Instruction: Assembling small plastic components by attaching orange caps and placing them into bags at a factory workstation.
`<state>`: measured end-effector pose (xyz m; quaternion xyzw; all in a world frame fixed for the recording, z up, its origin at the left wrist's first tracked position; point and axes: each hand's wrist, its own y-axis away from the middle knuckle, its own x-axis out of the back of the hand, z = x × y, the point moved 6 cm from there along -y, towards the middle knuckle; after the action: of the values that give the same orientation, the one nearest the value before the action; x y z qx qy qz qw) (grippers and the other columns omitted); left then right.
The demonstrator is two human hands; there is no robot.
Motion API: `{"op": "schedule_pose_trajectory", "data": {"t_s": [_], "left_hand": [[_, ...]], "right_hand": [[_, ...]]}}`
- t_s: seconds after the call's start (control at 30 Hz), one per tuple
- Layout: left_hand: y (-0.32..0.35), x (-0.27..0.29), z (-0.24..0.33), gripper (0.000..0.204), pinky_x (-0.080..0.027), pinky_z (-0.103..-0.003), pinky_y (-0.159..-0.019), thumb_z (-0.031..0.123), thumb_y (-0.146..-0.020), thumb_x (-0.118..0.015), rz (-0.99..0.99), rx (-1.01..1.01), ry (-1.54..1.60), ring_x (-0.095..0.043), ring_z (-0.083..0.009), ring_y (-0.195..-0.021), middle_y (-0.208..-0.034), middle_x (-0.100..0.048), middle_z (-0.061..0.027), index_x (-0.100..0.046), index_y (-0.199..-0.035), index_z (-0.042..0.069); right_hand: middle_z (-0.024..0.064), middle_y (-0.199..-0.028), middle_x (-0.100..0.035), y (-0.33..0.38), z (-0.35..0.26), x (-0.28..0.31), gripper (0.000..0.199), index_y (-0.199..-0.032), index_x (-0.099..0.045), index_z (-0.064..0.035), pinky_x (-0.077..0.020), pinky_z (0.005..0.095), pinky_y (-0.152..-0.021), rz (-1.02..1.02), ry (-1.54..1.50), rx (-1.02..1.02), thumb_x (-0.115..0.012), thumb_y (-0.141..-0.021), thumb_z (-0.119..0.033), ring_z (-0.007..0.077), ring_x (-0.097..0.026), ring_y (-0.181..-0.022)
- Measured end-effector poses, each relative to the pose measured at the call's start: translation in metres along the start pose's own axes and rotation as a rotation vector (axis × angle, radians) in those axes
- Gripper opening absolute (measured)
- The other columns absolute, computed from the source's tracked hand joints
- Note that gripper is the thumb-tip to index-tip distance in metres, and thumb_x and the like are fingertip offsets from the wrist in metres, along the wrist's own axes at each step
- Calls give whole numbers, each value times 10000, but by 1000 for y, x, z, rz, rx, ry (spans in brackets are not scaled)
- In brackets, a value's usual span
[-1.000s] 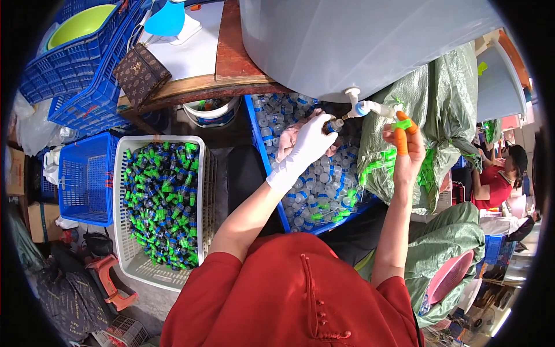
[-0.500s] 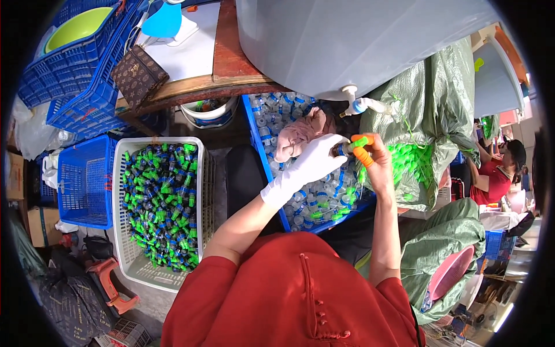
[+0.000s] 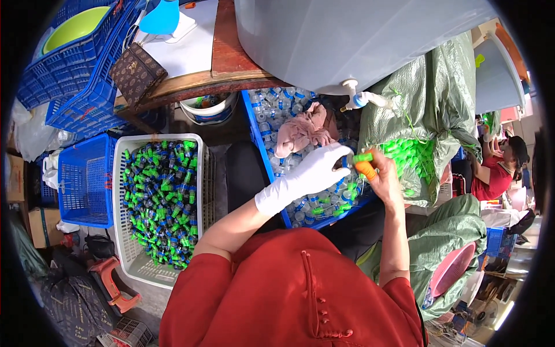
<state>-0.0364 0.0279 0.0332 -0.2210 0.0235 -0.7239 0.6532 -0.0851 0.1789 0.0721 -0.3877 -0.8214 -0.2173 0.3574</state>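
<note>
Fingers of your right hand pinched on green cap; gloved left hand curled round bottle, mostly hidden. Bottle, at tap one second ago, now over crate, hands together. Cap beside bottle mouth; seating cannot be told.

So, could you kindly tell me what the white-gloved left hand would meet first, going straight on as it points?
The left hand would probably first meet the small bright-green cap in the right hand, which wears orange finger covers; depth there is unclear.
</note>
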Motion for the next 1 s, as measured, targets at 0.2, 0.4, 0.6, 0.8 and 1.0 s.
{"op": "schedule_pose_trajectory", "data": {"t_s": [0.2, 0.4, 0.6, 0.8, 1.0], "left_hand": [[-1, 14, -3, 399, -509, -344, -694, 151, -802, -709, 34, -57, -123, -616, -257, -753, -997, -603, -130, -580, -1164, 44], [6, 8, -3, 390, -512, -375, -755, 156, -788, -704, -230, -47, -145, -622, -291, -856, -997, -588, -135, -581, -1137, 32], [10, -3, -5, 366, -512, -397, -779, 162, -793, -689, -100, -133, -413, -615, -314, -905, -1024, -583, -140, -584, -1119, 34], [14, -5, -8, 357, -504, -415, -798, 152, -802, -674, -143, -110, -316, -604, -321, -942, -1038, -585, -136, -568, -1131, 61], [21, 0, -17, 378, -501, -406, -799, 147, -802, -680, -176, -9, -333, -601, -314, -950, -1038, -588, -120, -553, -1149, 73]], "right_hand": [[102, -863, -662, 4, -26, 6, 303, -1037, -597, -18, -504, 333, -643, 144, 145, 127, -755, -806, -136, 194, -630, -705], [96, -928, -656, 19, -36, -9, 387, -1075, -601, -16, -483, 316, -634, 85, 351, 425, -746, -812, -260, 208, -565, -688], [118, -941, -644, 14, 17, -29, 387, -1058, -595, -12, -479, 350, -640, -121, 35, -111, -700, -844, -317, 272, -575, -714], [123, -779, -603, 20, 17, -35, 314, -978, -599, -36, -489, 443, -589, 57, 238, 87, -706, -841, -297, 353, -609, -652], [118, -757, -622, 21, -18, -32, 268, -1010, -609, -48, -482, 416, -571, 149, 233, 170, -704, -853, -244, 333, -596, -614]]}}
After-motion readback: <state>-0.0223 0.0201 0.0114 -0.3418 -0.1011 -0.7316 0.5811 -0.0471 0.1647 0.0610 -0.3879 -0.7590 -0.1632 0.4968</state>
